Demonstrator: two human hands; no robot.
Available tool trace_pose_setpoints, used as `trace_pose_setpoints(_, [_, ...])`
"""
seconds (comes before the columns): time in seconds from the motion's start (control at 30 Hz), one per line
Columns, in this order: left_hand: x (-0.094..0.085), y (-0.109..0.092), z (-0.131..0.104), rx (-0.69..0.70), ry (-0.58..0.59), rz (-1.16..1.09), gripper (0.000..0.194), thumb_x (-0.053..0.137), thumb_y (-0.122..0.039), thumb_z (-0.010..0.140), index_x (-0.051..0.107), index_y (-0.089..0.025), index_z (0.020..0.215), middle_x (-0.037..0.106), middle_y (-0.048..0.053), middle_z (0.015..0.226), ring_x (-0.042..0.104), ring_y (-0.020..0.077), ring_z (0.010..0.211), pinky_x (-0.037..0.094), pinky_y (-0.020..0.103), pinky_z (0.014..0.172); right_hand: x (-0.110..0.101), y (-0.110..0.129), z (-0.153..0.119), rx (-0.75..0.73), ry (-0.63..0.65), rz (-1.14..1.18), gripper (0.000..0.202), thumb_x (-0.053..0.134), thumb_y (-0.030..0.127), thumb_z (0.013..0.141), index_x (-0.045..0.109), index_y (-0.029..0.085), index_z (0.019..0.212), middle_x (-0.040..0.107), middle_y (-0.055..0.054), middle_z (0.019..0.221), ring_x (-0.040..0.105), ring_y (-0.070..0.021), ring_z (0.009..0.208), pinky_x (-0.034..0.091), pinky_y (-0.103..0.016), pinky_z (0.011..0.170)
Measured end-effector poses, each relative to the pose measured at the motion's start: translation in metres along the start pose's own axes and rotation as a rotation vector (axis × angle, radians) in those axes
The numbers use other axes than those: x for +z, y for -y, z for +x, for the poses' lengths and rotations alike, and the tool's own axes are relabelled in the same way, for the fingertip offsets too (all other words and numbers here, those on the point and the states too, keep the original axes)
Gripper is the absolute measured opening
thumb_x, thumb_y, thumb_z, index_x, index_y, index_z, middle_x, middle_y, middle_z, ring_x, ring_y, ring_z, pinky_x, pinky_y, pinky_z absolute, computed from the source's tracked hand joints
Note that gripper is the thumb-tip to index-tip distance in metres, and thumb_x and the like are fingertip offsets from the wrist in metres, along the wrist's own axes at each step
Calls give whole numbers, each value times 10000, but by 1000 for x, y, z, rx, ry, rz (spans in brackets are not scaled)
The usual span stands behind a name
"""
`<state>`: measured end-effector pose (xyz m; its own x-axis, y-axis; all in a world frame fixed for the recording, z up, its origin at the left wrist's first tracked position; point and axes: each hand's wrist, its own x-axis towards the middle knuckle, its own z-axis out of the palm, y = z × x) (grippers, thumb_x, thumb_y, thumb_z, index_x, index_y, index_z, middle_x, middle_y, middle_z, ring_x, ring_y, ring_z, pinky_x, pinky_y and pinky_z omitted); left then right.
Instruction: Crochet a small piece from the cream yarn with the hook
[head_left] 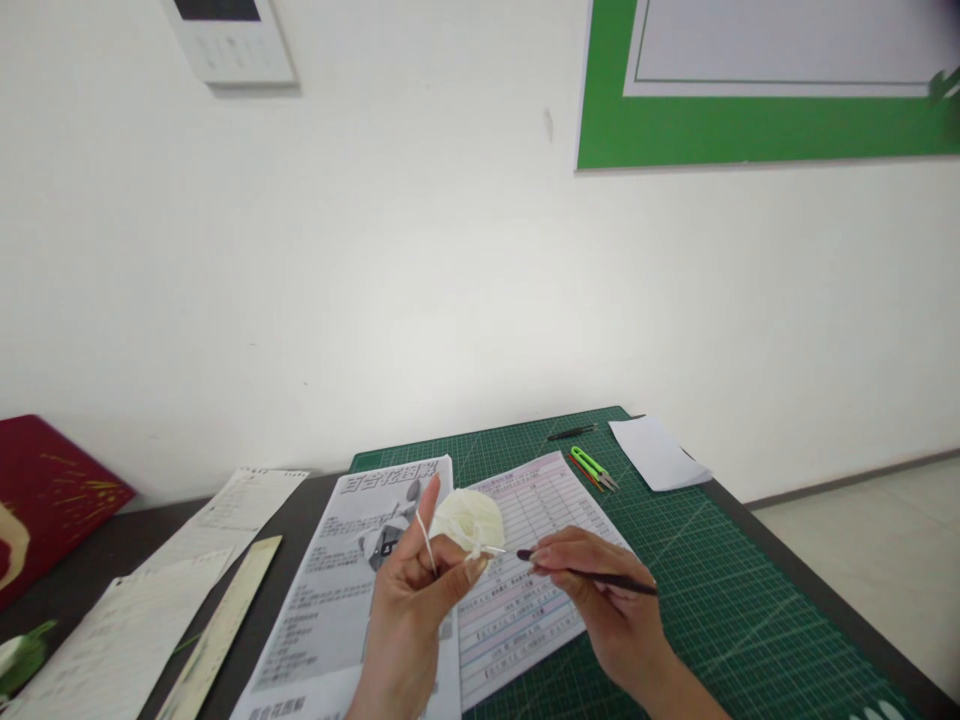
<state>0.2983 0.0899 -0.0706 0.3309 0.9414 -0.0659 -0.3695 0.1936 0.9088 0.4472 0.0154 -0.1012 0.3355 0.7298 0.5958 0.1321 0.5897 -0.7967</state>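
1. The left hand pinches pale yarn, its index finger raised.
2. The right hand holds a dark-handled hook, its tip at the yarn.
3. Beyond the right hand lie green snips.

There is just one camera, and it sits on the person's head. It looks forward and a bit down. The big white wall fills the top and middle. The bench is low down, seen from above. The left hand and right hand are near the camera, at the bottom. The wall is farther off. With only one view, no part is shared with another.
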Motion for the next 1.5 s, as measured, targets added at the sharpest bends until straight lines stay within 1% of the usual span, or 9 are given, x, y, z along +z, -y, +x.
trace_pose_setpoints(0.17, [-3, 3, 0, 71, 13, 97, 840, 724, -158, 638, 305, -206, 1365, 497, -100, 495, 405, 55, 485, 333, 190, 515, 3, -3, 0, 120, -97, 152, 152, 628, 153, 775, 716, 255, 846, 709, -17, 769, 652, -155, 674, 524, -258, 611])
trace_pose_setpoints(0.3, [-2, 5, -2, 149, -27, 186, 788, 730, -186, 634, 372, -210, 1335, 497, -96, 494, 379, 52, 471, 306, 188, 486, 5, -8, -3, 227, -172, 261, 106, 657, 192, 758, 722, 242, 826, 707, -19, 755, 666, -155, 646, 546, -247, 570])
trace_pose_setpoints(0.4, [-1, 6, -4, 178, -57, 212, 778, 741, -184, 617, 405, -205, 1317, 488, -97, 496, 362, 50, 468, 301, 189, 482, 6, -9, -4, 240, -188, 284, 101, 660, 201, 757, 721, 239, 828, 705, -24, 754, 665, -162, 649, 547, -258, 567])
trace_pose_setpoints(0.57, [5, 2, -6, 25, -24, 6, 847, 737, -144, 606, 341, -237, 1349, 453, -113, 476, 380, 51, 459, 338, 191, 502, 3, -2, -1, 94, -82, 131, 170, 621, 139, 778, 717, 259, 850, 710, -26, 774, 653, -177, 692, 521, -294, 628])
trace_pose_setpoints(0.73, [6, -4, -4, -121, 24, -167, 820, 733, -95, 585, 399, -270, 1314, 454, -115, 464, 334, 25, 406, 291, 155, 440, -1, 3, 1, -4, 18, -16, 270, 586, 71, 780, 700, 276, 914, 719, -34, 836, 654, -203, 769, 509, -314, 669])
trace_pose_setpoints(0.87, [2, -4, -2, -163, 67, -205, 774, 708, -65, 601, 429, -266, 1295, 447, -109, 444, 306, 18, 397, 236, 142, 412, -2, 4, 1, -17, 42, -32, 268, 576, 72, 785, 697, 268, 923, 717, -36, 848, 653, -197, 756, 505, -298, 649])
trace_pose_setpoints(1.13, [0, -9, 1, -184, 84, -159, 744, 704, -57, 597, 462, -250, 1274, 449, -110, 450, 323, 27, 402, 288, 165, 437, -2, 4, 2, 20, -1, 40, 210, 600, 116, 788, 707, 269, 884, 720, -29, 785, 651, -204, 752, 507, -319, 662])
trace_pose_setpoints(1.37, [-3, -7, 3, -128, 58, -84, 704, 739, -96, 566, 527, -226, 1225, 460, -102, 469, 357, 35, 428, 321, 176, 472, -3, -1, -1, 146, -74, 180, 113, 641, 200, 773, 722, 229, 846, 705, -50, 758, 645, -192, 675, 509, -310, 600])
trace_pose_setpoints(1.5, [-5, 0, 4, -24, 27, 33, 707, 759, -127, 560, 531, -212, 1224, 481, -87, 487, 409, 64, 472, 349, 207, 512, 1, -4, 2, 368, -198, 412, 101, 690, 255, 738, 718, 180, 799, 715, -43, 676, 648, -145, 575, 530, -240, 539])
